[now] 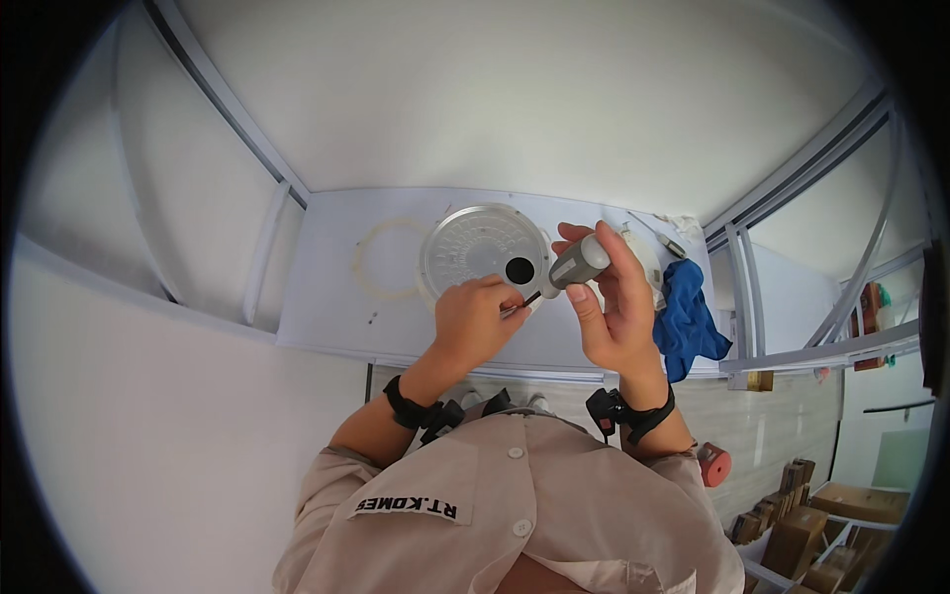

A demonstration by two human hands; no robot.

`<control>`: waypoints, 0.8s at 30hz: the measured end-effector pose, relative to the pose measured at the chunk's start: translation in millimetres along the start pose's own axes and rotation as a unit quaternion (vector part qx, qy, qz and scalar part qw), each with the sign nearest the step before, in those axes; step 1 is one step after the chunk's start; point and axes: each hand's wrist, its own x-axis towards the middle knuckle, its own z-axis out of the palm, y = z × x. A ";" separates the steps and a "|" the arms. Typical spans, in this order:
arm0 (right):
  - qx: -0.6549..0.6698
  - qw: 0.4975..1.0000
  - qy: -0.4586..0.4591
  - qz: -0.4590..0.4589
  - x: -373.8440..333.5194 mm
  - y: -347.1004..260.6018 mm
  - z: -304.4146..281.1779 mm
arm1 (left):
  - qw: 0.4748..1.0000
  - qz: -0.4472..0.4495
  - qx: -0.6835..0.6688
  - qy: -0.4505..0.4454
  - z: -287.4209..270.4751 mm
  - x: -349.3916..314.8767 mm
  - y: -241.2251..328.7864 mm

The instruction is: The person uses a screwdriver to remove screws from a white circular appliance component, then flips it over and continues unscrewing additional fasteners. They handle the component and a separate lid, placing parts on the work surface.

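A round silver metal disc [475, 243] with rows of markings and a black round spot [520, 270] lies on the white table. My right hand [623, 307] holds a screwdriver [579, 264] by its grey handle, its dark shaft pointing down and left toward the disc's near right rim. My left hand [475, 319] rests over the disc's near edge, fingertips pinched close to the screwdriver's tip. Whatever is between those fingertips is too small to make out. The exact spot where the tip ends is partly hidden by the left fingers.
A pale yellowish ring [361, 262] lies left of the disc. To the right are a blue cloth [688, 315] hanging over the table's front edge, another screwdriver [673, 246] and a whitish round item [645, 259]. Metal frame posts [742, 287] and a white wall [515, 99] border the table [327, 307].
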 end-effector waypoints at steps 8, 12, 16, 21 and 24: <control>-0.003 1.000 0.014 -0.014 -4.2 -1.1 0.2 | 0.999 0.041 0.006 0.007 -0.2 -3.0 -2.7; -0.011 0.999 0.028 -0.023 -4.1 -3.9 -0.5 | 0.995 0.087 0.027 0.039 -2.2 -4.3 -4.9; 0.001 0.997 0.071 -0.040 -5.9 -1.0 2.4 | 0.994 0.082 0.048 0.060 -7.5 -6.7 -9.3; -0.011 0.989 0.146 -0.031 -6.8 -4.0 3.4 | 0.995 0.065 0.041 0.069 -14.2 -11.4 -18.3; -0.018 0.986 0.163 -0.009 -9.0 -2.2 -0.4 | 0.994 0.054 0.059 0.077 -19.7 -14.4 -22.9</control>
